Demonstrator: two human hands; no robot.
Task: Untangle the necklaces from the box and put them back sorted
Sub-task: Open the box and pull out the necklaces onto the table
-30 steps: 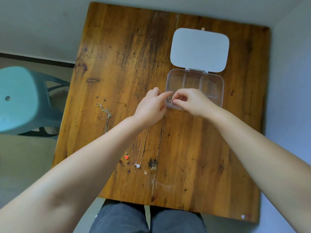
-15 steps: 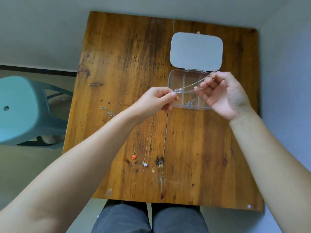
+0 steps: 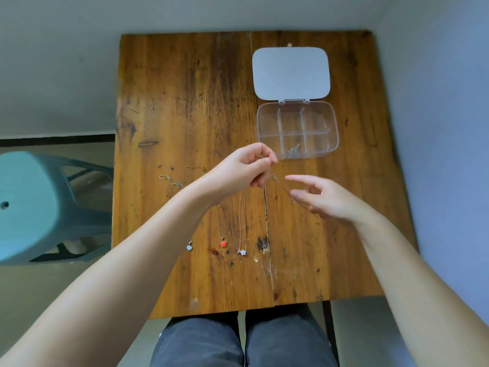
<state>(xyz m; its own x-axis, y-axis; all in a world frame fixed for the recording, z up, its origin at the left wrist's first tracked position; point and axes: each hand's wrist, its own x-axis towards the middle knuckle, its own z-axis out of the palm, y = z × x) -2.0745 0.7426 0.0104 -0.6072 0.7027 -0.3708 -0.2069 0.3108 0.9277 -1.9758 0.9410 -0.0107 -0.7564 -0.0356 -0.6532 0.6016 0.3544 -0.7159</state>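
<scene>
The wooden table [image 3: 185, 102] spreads under me, with a teal plastic stool [image 3: 34, 205] off its left edge. At the far right sits the clear compartment box [image 3: 334, 120], its white lid [image 3: 291, 72] flung back; one small silver tangle [image 3: 294, 149] lies in its near middle compartment. My left hand [image 3: 238, 173] pinches one end of a thin silver chain [image 3: 280, 182] between thumb and forefinger. My right hand [image 3: 325, 198] has loosely spread fingers, the chain running to them. Three necklaces lie straightened near me: blue pendant [image 3: 189, 247], red pendant [image 3: 223, 243], flower pendant [image 3: 241, 251].
</scene>
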